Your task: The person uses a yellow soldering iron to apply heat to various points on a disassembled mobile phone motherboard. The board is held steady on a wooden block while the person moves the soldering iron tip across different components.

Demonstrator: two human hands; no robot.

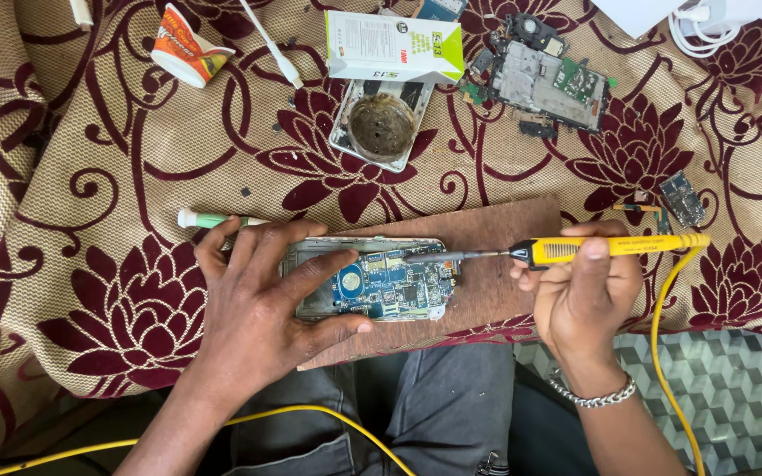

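Observation:
An opened phone (381, 280) with its blue circuit board exposed lies on a brown wooden board (496, 231). My left hand (262, 304) grips the phone from the left, thumb under its near edge and fingers across its top. My right hand (586, 295) holds a yellow soldering iron (575, 249) level. Its dark metal tip points left and touches the right end of the circuit board. The iron's yellow cord (661, 326) runs down off the table.
A patterned maroon and beige cloth (90, 141) covers the table. Behind lie a bare circuit board (549, 78), a small white and green box (394, 46), a round tin on a phone back (383, 125), a crushed paper cup (189, 51), a green and white tool (209, 219) and white cables (275, 48).

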